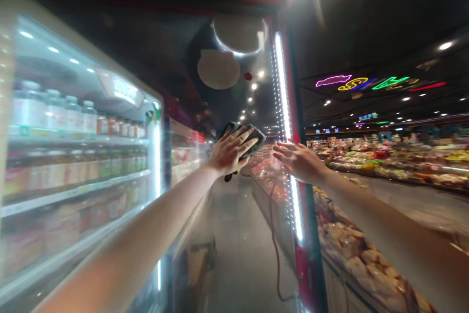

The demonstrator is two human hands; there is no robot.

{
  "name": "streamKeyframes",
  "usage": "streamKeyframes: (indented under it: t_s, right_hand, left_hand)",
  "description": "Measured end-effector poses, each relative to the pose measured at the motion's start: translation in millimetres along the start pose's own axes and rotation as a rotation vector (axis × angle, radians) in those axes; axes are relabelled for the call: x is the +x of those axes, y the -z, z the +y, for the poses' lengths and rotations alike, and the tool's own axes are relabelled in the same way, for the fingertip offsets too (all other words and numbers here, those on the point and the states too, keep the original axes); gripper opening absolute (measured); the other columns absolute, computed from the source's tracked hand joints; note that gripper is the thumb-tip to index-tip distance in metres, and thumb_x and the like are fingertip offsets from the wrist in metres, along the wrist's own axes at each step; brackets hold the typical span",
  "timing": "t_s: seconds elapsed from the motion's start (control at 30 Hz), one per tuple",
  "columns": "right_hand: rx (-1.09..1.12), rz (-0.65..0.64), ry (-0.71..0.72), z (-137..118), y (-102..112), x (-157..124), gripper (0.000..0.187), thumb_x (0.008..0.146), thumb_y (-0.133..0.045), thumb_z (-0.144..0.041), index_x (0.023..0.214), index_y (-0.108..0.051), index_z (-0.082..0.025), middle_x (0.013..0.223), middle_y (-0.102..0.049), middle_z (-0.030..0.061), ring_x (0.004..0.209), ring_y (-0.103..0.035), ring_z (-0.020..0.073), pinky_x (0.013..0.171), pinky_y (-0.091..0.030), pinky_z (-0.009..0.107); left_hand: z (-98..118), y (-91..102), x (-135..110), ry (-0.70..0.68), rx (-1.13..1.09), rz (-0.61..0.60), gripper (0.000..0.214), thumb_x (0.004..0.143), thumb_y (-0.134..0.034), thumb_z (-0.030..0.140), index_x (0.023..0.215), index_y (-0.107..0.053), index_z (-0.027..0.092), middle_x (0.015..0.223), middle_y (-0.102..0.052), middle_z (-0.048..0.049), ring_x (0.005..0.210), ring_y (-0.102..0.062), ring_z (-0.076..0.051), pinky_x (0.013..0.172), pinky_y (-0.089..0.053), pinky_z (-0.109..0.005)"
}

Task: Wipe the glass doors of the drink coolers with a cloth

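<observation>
Logging a moment at a glass-fronted chiller (84,59) in a supermarket aisle. We see the left hand (230,153) clenched over a folded dark grey cloth (257,138), the fingers spread across it and the cloth apparently pressed to the glass ahead of the palm. A small black object (229,177) sticks out below the left hand; we cannot tell what it is or whether the hand grips it. The right hand (298,160) is open and empty, fingers spread, to the right of the cloth and beside a lit LED strip (283,88) on the chiller's door frame (302,259). We cannot tell whether its fingertips touch the frame. Left of the left hand, behind the glass, rows of bottles (47,113) and orange-toned jars (120,128) stand on shelves (76,141). Below the right hand sits a display worktop (331,274) heaped with baked goods (361,254). A red cable (274,239) hangs below and between the hands. Far beyond the right hand, stalls of packaged food (403,156) spread beneath neon signs (362,83).
</observation>
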State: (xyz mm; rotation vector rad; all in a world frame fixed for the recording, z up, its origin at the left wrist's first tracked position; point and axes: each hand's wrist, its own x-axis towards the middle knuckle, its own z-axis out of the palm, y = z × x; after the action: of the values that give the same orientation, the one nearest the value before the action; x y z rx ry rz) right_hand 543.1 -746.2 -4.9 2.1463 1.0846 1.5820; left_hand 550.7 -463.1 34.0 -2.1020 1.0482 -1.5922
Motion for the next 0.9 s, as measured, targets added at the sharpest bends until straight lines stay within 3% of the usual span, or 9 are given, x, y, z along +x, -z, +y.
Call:
streamKeyframes:
  t_s: [0.1,0.2,0.27,0.37,0.5,0.57,0.63,0.73,0.9]
  right_hand:
    - [0.004,0.002,-0.013,5.6,6.0,-5.3,0.034,0.093,-0.06,-0.013,0.125,-0.07,-0.017,0.137,-0.066,0.0127,0.132,-0.058,0.0284,0.109,-0.051,0.048]
    - [0.002,0.024,0.009,10.7,6.0,-13.4,0.032,0.093,-0.06,-0.011,0.122,-0.071,-0.017,0.134,-0.068,0.0122,0.127,-0.061,0.0279,0.106,-0.053,0.046]
    - [0.012,0.045,0.046,13.5,3.9,-21.0,0.031,0.092,-0.059,-0.008,0.117,-0.074,-0.018,0.132,-0.07,0.011,0.127,-0.062,0.0276,0.106,-0.054,0.046]
    - [0.079,0.079,0.106,16.7,-0.7,-34.1,0.031,0.09,-0.06,-0.006,0.113,-0.076,-0.02,0.131,-0.07,0.0108,0.127,-0.062,0.0268,0.106,-0.054,0.046]
    - [0.124,0.117,0.158,19.6,-5.9,-47.0,0.026,0.091,-0.059,-0.007,0.107,-0.077,-0.014,0.125,-0.072,0.0136,0.119,-0.067,0.0273,0.106,-0.055,0.046]
    - [0.138,0.131,0.168,20.8,-6.8,-49.6,0.026,0.092,-0.057,-0.007,0.106,-0.077,-0.015,0.124,-0.073,0.0123,0.12,-0.067,0.0271,0.106,-0.054,0.047]
    - [0.15,0.126,0.166,21.7,-7.0,-50.3,0.028,0.092,-0.056,-0.007,0.107,-0.077,-0.018,0.125,-0.073,0.0105,0.123,-0.065,0.0261,0.107,-0.054,0.046]
    - [0.134,0.105,0.155,22.0,-7.7,-50.2,0.033,0.091,-0.054,-0.004,0.112,-0.075,-0.019,0.129,-0.071,0.0097,0.126,-0.063,0.0258,0.109,-0.053,0.046]
    - [0.167,0.128,0.147,20.6,-10.3,-52.5,0.033,0.091,-0.057,-0.005,0.114,-0.075,-0.019,0.13,-0.071,0.0096,0.125,-0.064,0.0269,0.112,-0.05,0.05]
  left_hand:
    - [-5.8,-0.3,41.1,0.302,0.008,0.164,0.064,0.093,-0.057,0.03,0.155,-0.04,0.03,0.166,-0.033,-0.0037,0.153,-0.03,-0.03,0.123,-0.029,-0.054]
    - [13.6,-12.0,74.4,0.533,0.029,0.256,0.068,0.093,-0.058,0.031,0.157,-0.037,0.03,0.168,-0.027,-0.0049,0.153,-0.028,-0.035,0.121,-0.031,-0.057]
    - [38.3,-24.0,70.9,0.431,0.039,0.187,0.067,0.093,-0.059,0.031,0.157,-0.038,0.03,0.169,-0.025,-0.0049,0.154,-0.025,-0.035,0.122,-0.031,-0.056]
    - [72.1,-38.5,33.5,0.155,0.05,0.072,0.066,0.093,-0.059,0.031,0.156,-0.038,0.031,0.167,-0.03,-0.0052,0.154,-0.027,-0.032,0.122,-0.032,-0.052]
    - [74.1,-37.1,9.6,-0.011,0.062,0.014,0.067,0.091,-0.061,0.028,0.155,-0.041,0.034,0.163,-0.039,-0.0056,0.151,-0.034,-0.031,0.121,-0.032,-0.053]
    - [58.8,-31.0,31.7,0.047,0.073,0.043,0.064,0.092,-0.058,0.024,0.154,-0.041,0.034,0.164,-0.038,-0.005,0.151,-0.034,-0.03,0.122,-0.031,-0.054]
    - [45.4,-27.3,66.6,0.241,0.078,0.137,0.063,0.094,-0.054,0.024,0.155,-0.04,0.033,0.165,-0.034,-0.0041,0.152,-0.033,-0.03,0.121,-0.032,-0.054]
    - [48.2,-31.5,105.6,0.472,0.065,0.237,0.063,0.093,-0.055,0.026,0.155,-0.041,0.031,0.167,-0.031,-0.0038,0.152,-0.031,-0.032,0.119,-0.035,-0.055]
    - [85.2,-50.8,80.2,0.275,0.045,0.12,0.063,0.087,-0.064,0.026,0.149,-0.05,0.028,0.167,-0.031,-0.0056,0.154,-0.026,-0.034,0.119,-0.035,-0.053]
